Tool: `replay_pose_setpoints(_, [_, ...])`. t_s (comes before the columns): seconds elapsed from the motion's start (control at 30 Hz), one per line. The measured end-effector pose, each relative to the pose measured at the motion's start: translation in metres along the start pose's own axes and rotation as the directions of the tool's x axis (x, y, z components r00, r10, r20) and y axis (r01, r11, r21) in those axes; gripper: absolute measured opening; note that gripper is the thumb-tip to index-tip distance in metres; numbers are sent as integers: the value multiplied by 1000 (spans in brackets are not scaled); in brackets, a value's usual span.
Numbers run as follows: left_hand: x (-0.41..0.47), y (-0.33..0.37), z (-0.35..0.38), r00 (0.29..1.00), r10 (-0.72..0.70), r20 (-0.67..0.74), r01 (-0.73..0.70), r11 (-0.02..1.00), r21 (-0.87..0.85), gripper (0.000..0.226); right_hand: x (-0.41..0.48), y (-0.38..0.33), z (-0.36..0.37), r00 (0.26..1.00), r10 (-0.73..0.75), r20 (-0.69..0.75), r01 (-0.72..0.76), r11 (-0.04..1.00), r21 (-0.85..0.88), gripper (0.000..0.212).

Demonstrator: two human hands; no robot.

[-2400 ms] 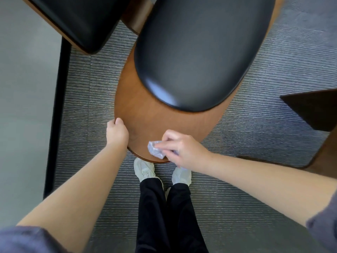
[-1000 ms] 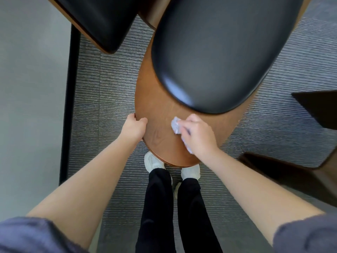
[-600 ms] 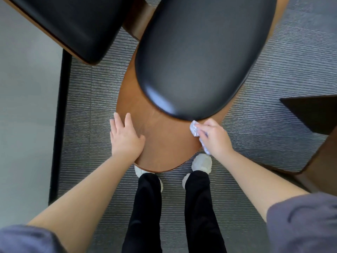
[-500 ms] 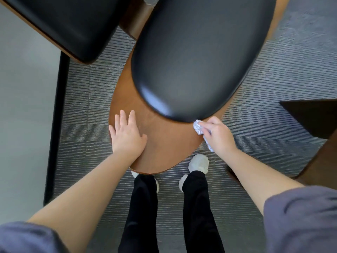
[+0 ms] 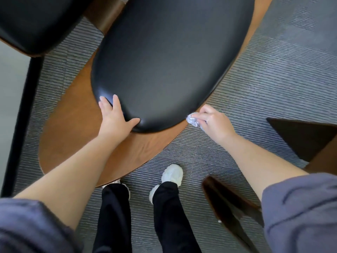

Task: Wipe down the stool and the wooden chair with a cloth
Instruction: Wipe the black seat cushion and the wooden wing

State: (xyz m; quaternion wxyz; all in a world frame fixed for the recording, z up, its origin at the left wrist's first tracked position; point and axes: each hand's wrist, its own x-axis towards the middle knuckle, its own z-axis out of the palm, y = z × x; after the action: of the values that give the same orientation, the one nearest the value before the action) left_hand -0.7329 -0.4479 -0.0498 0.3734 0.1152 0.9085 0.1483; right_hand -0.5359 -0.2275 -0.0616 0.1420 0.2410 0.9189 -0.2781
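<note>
This looks to me like an office lounge or meeting area, not a home. Under my feet run grey ribbed carpet tiles [image 5: 273, 73] with a seam showing, edged on the left by a black strip [image 5: 23, 106] against a smooth pale grey floor [image 5: 11, 84]. Matching seating crowds together: an oval black-padded seat on a brown wooden shell [image 5: 164, 61], another black cushion with a wooden rim [image 5: 32, 24] far left, and dark brown wooden furniture [image 5: 300, 136] on the right.
</note>
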Motion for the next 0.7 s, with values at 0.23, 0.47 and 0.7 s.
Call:
replay_pose_setpoints(0.23, [3, 4, 3, 999, -39, -23, 40, 998, 55, 101, 19, 43, -20, 963, 269, -16, -269, 961, -57, 31])
replay_pose_setpoints(0.47, [1, 1, -17, 998, -29, 53, 27, 999, 39, 97, 16, 1, -42, 972, 233, 3, -233, 972, 35, 26])
replay_pose_setpoints(0.7, [7, -15, -66, 992, 27, 121, -27, 1000, 0, 61, 67, -117, -38, 998, -68, -5, 68, 989, 135, 19])
